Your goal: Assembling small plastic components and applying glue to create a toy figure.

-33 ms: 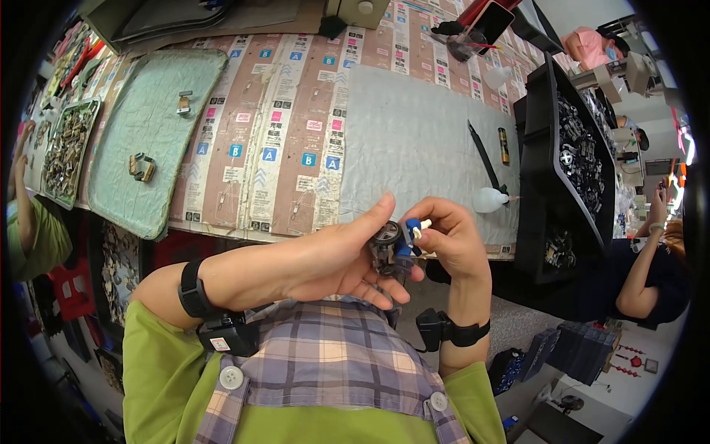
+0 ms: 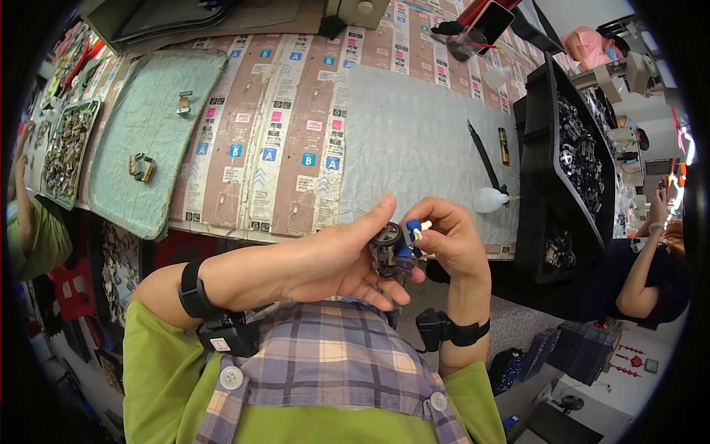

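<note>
Barely anything had visibly moved since a glance earlier: by the near edge of the grey sheet (image 2: 421,133), the left hand (image 2: 342,257) cradled the small wheeled toy (image 2: 384,256), presumably to steady it, while the right hand (image 2: 460,238) pinched its blue-and-white piece (image 2: 411,231) between thumb and finger.

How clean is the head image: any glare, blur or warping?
Head view: lights flare at the right edge; head view: the black bin looks warped, corners go black; head view: left hand and right hand look unsmeared, but the wheeled piece is too small for fine detail.
</note>
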`<state>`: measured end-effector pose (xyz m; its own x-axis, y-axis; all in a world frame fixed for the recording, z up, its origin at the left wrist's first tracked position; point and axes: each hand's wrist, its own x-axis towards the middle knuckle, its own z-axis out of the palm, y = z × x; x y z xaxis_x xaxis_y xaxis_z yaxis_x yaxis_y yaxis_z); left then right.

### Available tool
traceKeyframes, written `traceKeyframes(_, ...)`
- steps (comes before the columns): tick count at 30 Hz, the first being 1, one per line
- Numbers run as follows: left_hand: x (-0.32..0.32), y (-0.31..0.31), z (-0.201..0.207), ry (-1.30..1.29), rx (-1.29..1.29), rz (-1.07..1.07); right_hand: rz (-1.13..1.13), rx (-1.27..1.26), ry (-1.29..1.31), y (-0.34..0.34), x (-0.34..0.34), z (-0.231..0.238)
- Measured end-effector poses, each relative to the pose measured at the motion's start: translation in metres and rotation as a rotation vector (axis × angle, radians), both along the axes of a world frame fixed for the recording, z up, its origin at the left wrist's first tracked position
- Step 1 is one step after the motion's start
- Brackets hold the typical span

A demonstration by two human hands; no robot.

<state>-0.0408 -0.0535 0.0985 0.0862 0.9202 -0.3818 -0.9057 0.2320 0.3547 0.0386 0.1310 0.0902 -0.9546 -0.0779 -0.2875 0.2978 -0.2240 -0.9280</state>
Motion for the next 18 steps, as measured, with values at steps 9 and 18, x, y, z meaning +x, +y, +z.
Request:
traceKeyframes(9,0.003,0.003,-0.002,-0.106,-0.005,0.032,-0.016,-0.070,-0.025,0.002,0.000,-0.006)
traceKeyframes(18,-0.001,0.002,-0.007,-0.202,-0.013,0.038,-0.053,-0.231,-0.081,-0.001,0.001,-0.022)
